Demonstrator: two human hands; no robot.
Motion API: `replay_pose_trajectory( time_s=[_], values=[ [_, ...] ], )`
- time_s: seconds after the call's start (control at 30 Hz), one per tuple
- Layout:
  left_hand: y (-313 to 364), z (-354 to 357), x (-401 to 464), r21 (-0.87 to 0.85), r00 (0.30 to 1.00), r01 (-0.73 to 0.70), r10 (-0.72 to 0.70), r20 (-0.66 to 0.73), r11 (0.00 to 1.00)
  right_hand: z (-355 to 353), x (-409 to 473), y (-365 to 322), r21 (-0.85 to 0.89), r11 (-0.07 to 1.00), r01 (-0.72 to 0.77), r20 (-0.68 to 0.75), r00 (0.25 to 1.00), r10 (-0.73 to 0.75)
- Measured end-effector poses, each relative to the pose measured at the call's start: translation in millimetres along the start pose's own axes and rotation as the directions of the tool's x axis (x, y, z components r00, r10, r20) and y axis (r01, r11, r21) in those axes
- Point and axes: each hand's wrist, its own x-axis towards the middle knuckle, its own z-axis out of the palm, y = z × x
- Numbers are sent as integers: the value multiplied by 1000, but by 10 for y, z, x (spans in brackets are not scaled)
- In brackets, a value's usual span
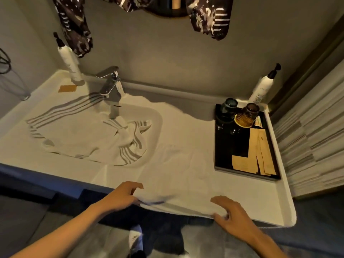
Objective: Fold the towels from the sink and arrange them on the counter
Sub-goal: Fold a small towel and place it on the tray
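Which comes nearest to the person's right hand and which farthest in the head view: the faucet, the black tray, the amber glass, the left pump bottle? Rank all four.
From the right hand, at the near counter edge:
1. Black tray, right side of the counter.
2. Amber glass, upside down at the tray's far end.
3. Faucet, behind the sink.
4. Left pump bottle, far left corner by the wall.

Two towels (176, 161), two pump bottles (71, 66), two cups (246, 115)
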Motion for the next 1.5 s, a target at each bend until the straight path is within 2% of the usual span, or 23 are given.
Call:
replay_pose_trajectory(
  time_s=[0.1,0.2,0.3,0.33,0.4,0.5,0.53,0.57,0.6,0.63,0.67,0.7,0.77,0.87,0.93,1.0,1.03,1.1,1.13,1.2,1.3,1.4,1.5],
  values=[
    [-52,-45,3,-153,998,41,-33,55,987,34,15,-168,234,972,-35,-124,990,65],
    [107,-148,234,-365,993,29,-67,-93,931,-54,327,-455,455,890,28,-359,921,154],
    [207,-326,559,-500,955,-24,-128,-266,866,-221,833,-650,476,876,72,-475,860,187],
    [199,-369,654,-498,940,-44,-132,-313,866,-277,1013,-665,466,882,66,-496,846,198],
    [189,-396,812,-492,919,-50,-152,-364,869,-388,1289,-639,427,904,22,-527,819,229],
    [236,-352,956,-576,930,-19,-196,-310,817,-397,1434,-608,308,946,-99,-549,794,262],
    [209,-325,998,-582,927,-11,-210,-310,813,-347,1419,-616,222,972,-80,-603,772,201],
    [172,-309,1017,-538,916,0,-215,-337,843,-275,1389,-648,56,998,-23,-657,752,54],
    [152,-308,1001,-455,903,21,-213,-374,890,-158,1361,-682,-168,985,38,-635,760,-138],
    [135,-300,986,-368,886,61,-220,-407,928,-15,1340,-710,-366,925,104,-531,792,-299],
    [144,-288,960,-301,877,109,-234,-420,947,135,1335,-699,-478,863,164,-402,832,-382],
    [151,-274,936,-266,874,172,-271,-404,949,268,1337,-676,-512,839,187,-315,868,-385],
    [251,-262,880,-283,889,249,-335,-312,926,428,1376,-635,-474,869,144,-291,905,-309],
    [416,-180,903,-239,965,104,-156,-210,965,489,1397,-635,-454,888,79,-328,911,-249],
    [601,-82,866,-269,983,25,-73,-171,963,497,1379,-657,-454,889,61,-332,914,-232],
    [700,-24,874,-443,986,18,-90,-142,896,487,1373,-663,-465,884,51,-342,910,-233],
    [735,-39,851,-591,985,51,-139,-105,805,483,1378,-657,-467,883,53,-340,911,-234],
    [780,-83,837,-838,972,161,-233,42,521,473,1400,-670,-472,880,52,-325,917,-229],
    [785,-104,849,-886,952,224,-286,110,405,473,1406,-685,-474,879,47,-321,921,-222],
    [846,-189,877,-905,921,303,-335,197,300,478,1424,-716,-479,877,34,-316,926,-208],
    [873,-292,910,-895,904,344,-357,235,284,455,1427,-754,-482,876,19,-306,933,-188],
    [890,-327,899,-930,920,309,-309,240,197,445,1418,-754,-481,876,17,-309,932,-188],
    [901,-246,927,-929,968,223,-181,174,296,472,1415,-756,-476,880,8,-302,938,-172]
  ],
)
